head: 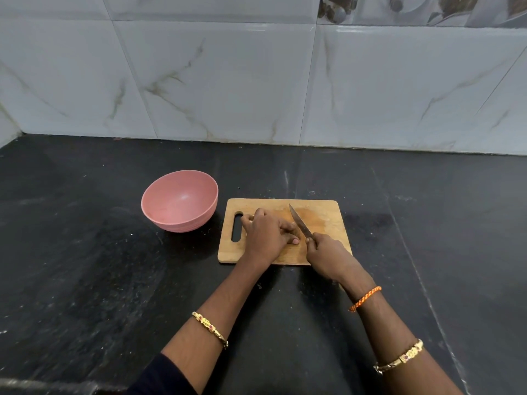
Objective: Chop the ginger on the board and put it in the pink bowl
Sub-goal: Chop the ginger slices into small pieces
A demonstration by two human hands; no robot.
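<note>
A: What's sitting where, biggest first?

B: Black stone counter [85, 252] is filling the near and middle scene, and the marbled tile wall [228, 81] is rising behind it at the far edge. Wooden chopping board [328, 220] is lying flat at centre, handle slot on its left end. Pink bowl [179, 201] is standing upright just left of the board, not touching it, nothing showing inside.

A: Hands?

B: Both are working over the board. Left hand [265, 238] is lying knuckles-up on the board's left half, fingers curled down, pressing on something underneath. Right hand [328, 252] is gripping the handle of a knife [299, 222] at the board's near right; the blade is pointing far-left, running right beside the left fingertips.

A: Ginger?

B: Mostly hidden. It seems to be sitting under the left fingers on the board, next to the blade; can't make out its shape or how much is cut. The board is showing an orange-brown stain on its far middle.

A: Small stuff?

B: Gold bangle [211, 329] on the left forearm, another gold bangle [399, 357] plus an orange thread band [365, 297] on the right
</note>
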